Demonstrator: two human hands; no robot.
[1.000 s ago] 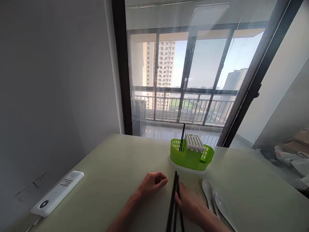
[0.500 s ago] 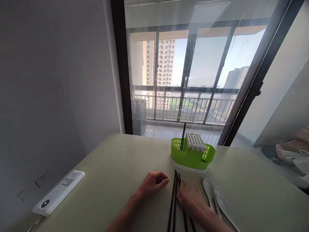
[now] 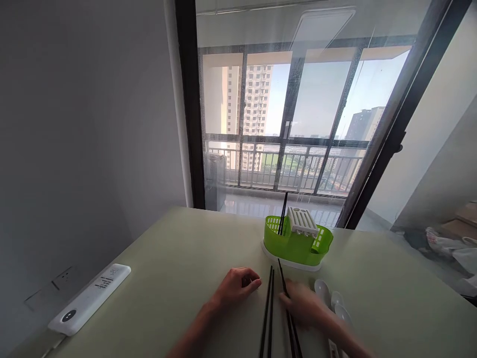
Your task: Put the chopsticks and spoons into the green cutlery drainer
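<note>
My right hand [image 3: 303,303], smeared by motion, has its fingers around a pair of dark chopsticks [image 3: 291,330]. Their tips point toward the green basket, with one tip raised above the other. Another pair of dark chopsticks [image 3: 267,313] lies on the table between my two hands. My left hand [image 3: 237,287] rests on the table to the left of that pair, fingers loosely curled, thumb against the index finger, and nothing visible in it. White spoons [image 3: 322,292] lie just right of my right hand, partly covered by my forearm.
The green cutlery basket [image 3: 288,248] stands on a white base beyond my hands, with dark chopsticks [image 3: 283,211] upright in it and a white slotted piece [image 3: 302,221] on top. A white power strip [image 3: 91,301] lies at the table's left edge. A glass door rises behind the table.
My right hand has shifted slightly right, toward the spoons, and lifted a chopstick, which now slants at a different angle. My left hand has stayed in place.
</note>
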